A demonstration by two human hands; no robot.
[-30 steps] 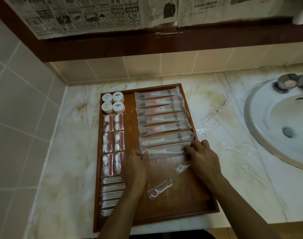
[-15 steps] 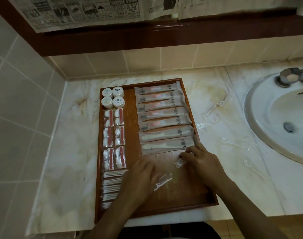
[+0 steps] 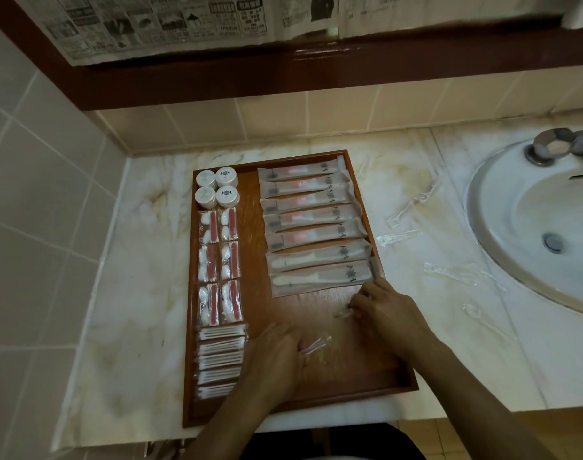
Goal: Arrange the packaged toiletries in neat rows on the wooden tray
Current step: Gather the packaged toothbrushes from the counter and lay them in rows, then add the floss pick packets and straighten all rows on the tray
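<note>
Wooden brown tray (image 3: 396, 388) mostly filled in rows. Your left hand (image 3: 277, 356) and right hand (image 3: 388, 315) each pinch a clear-wrapped floss pick (image 3: 315, 345); more wait on the marble counter (image 3: 449, 343).

Both forearms extend forward from the lower edge of the view, the left hand (image 3: 277, 356) lying palm-down with knuckles up and fingers bent toward the right, the right hand (image 3: 388, 315) palm-down farther forward, its curled fingertips (image 3: 356, 305) pointing left, the two hands apart.
</note>
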